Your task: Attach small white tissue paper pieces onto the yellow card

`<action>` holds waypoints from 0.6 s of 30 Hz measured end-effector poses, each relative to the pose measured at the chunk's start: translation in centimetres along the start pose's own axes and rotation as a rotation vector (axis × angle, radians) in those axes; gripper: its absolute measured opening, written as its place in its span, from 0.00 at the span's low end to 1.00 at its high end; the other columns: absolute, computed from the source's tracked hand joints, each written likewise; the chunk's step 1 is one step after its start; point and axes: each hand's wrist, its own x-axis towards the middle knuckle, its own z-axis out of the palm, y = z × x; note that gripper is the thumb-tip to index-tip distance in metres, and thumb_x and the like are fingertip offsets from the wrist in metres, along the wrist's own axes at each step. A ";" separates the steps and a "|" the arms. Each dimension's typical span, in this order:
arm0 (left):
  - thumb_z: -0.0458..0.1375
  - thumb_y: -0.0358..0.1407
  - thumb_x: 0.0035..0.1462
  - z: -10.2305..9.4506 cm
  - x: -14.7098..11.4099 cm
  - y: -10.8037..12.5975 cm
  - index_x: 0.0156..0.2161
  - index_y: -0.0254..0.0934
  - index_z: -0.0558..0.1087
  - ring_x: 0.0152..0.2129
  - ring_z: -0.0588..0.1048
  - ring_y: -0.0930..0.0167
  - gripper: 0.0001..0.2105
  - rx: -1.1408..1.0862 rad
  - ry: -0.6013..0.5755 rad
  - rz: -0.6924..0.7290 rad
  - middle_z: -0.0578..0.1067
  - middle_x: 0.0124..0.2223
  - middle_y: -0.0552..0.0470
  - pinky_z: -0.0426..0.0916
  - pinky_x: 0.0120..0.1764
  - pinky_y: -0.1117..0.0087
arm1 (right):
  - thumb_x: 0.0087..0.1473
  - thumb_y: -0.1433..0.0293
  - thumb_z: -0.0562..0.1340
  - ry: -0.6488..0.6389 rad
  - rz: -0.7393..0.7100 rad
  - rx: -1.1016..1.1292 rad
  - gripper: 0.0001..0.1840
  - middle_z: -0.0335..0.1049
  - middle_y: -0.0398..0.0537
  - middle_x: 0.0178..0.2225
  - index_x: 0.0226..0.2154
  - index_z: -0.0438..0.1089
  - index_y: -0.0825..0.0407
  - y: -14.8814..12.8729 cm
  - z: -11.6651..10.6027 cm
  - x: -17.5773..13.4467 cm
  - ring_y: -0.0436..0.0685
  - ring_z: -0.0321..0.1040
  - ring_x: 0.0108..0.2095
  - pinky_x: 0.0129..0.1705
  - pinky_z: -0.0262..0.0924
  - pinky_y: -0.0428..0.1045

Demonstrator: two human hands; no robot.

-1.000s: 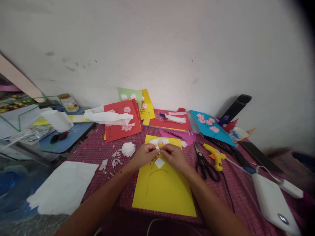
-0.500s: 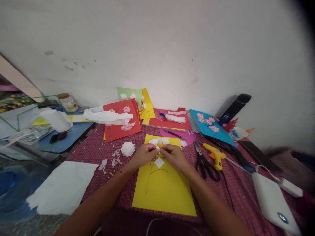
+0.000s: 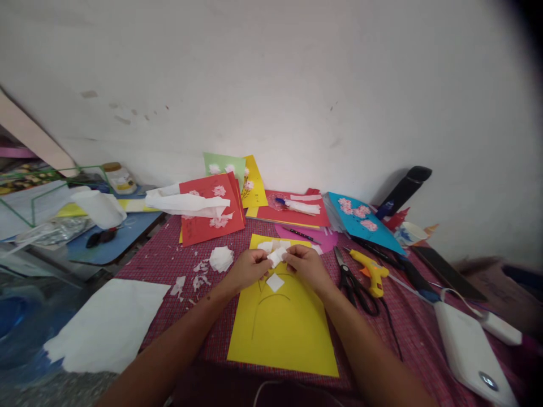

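A small piece of white tissue paper (image 3: pixel 277 257) is stretched between my two hands, above the upper part of a yellow sheet (image 3: pixel 284 333). My left hand (image 3: pixel 250 268) pinches its left side and my right hand (image 3: pixel 306 265) pinches its right side. Just below the fingers, a white paper square (image 3: pixel 275 282) lies on the yellow sheet, over drawn dark curved lines. More white tissue pieces (image 3: pixel 266 246) lie along the sheet's top edge, partly hidden behind the hands. To the left sits a stack of cut white tissue (image 3: pixel 221 259) with scraps beside it.
Black scissors (image 3: pixel 354 282) and a yellow glue gun (image 3: pixel 371 270) lie at the right, near a white power bank (image 3: pixel 470 353). Red cards (image 3: pixel 207 226) with pink flowers and a blue card (image 3: pixel 360 215) are at the back. White paper (image 3: pixel 110 322) hangs over the left edge.
The tissue piece between my fingers now shows spread wider, and my hands have drawn slightly apart. The square below stays on the yellow sheet.
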 end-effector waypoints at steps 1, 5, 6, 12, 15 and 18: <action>0.54 0.40 0.52 0.0 0.0 0.1 0.26 0.34 0.69 0.16 0.68 0.75 0.11 -0.004 0.000 -0.001 0.72 0.21 0.54 0.56 0.20 0.76 | 0.47 0.62 0.61 0.015 -0.001 0.015 0.11 0.64 0.40 0.17 0.24 0.66 0.53 0.1 -0.1 0.1 0.48 0.57 0.17 0.20 0.51 0.44; 0.54 0.40 0.51 -0.1 -0.2 0.5 0.26 0.34 0.68 0.15 0.68 0.76 0.11 -0.023 -0.012 -0.003 0.73 0.21 0.54 0.58 0.20 0.76 | 0.48 0.62 0.61 0.156 -0.042 0.069 0.11 0.63 0.40 0.16 0.23 0.65 0.53 0.2 -0.4 0.4 0.48 0.57 0.16 0.19 0.51 0.44; 0.54 0.40 0.51 -0.1 -0.2 0.6 0.26 0.34 0.68 0.15 0.68 0.76 0.10 -0.025 -0.015 -0.006 0.73 0.22 0.54 0.59 0.21 0.76 | 0.48 0.62 0.61 0.191 -0.057 0.082 0.11 0.63 0.40 0.16 0.23 0.65 0.53 0.2 -0.5 0.4 0.48 0.57 0.16 0.19 0.51 0.44; 0.54 0.40 0.52 -0.1 -0.1 0.4 0.27 0.34 0.68 0.16 0.68 0.76 0.10 -0.033 -0.021 -0.014 0.73 0.22 0.54 0.60 0.21 0.76 | 0.49 0.61 0.61 0.232 -0.081 0.138 0.12 0.63 0.40 0.16 0.25 0.67 0.53 -0.1 -0.8 0.4 0.49 0.57 0.16 0.20 0.52 0.45; 0.53 0.39 0.52 0.1 -0.3 0.3 0.27 0.34 0.69 0.17 0.68 0.76 0.10 -0.015 -0.064 0.017 0.72 0.22 0.54 0.59 0.21 0.76 | 0.50 0.61 0.60 0.199 -0.114 0.073 0.12 0.64 0.40 0.17 0.26 0.68 0.53 0.0 -0.7 0.2 0.49 0.58 0.18 0.21 0.53 0.45; 0.53 0.39 0.52 0.2 -0.6 0.4 0.28 0.34 0.69 0.18 0.68 0.75 0.10 0.014 -0.165 0.042 0.72 0.23 0.54 0.59 0.21 0.76 | 0.51 0.61 0.60 0.220 -0.179 -0.089 0.12 0.65 0.42 0.19 0.27 0.69 0.53 -0.1 -0.4 -0.1 0.51 0.60 0.21 0.23 0.54 0.45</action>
